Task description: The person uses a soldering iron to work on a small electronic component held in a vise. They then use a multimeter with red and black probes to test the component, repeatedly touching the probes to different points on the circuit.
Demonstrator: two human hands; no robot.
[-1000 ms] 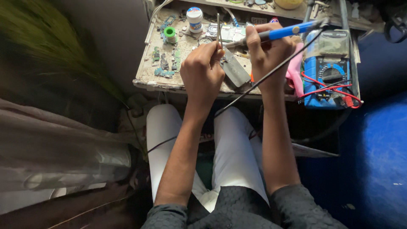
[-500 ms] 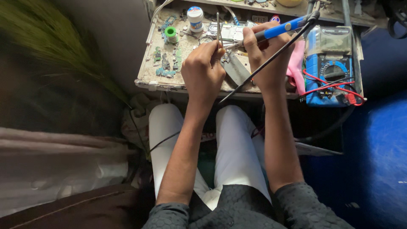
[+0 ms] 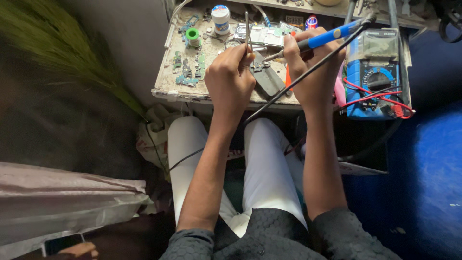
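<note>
My right hand [image 3: 313, 72] grips a blue-handled soldering iron [image 3: 332, 34], its tip pointing left toward the bench middle; the black cord [image 3: 298, 79] runs down across my wrist. My left hand [image 3: 231, 77] pinches thin metal tweezers [image 3: 247, 26] that stand upright above the fingers. Both hands hover close together over a dark flat board holder [image 3: 269, 82] on the worn work table [image 3: 168, 86]. What lies under the iron's tip is hidden by my fingers.
A blue multimeter [image 3: 378, 79] with red leads sits at the right of the table. A small white jar [image 3: 221, 18], a green solder reel [image 3: 192, 34] and several small circuit boards [image 3: 185, 72] lie at the left. My white-trousered legs [image 3: 269, 168] are below.
Both hands have stayed together at the same spot on the bench. The view has drifted slightly; the iron's handle sits a little higher and more level.
</note>
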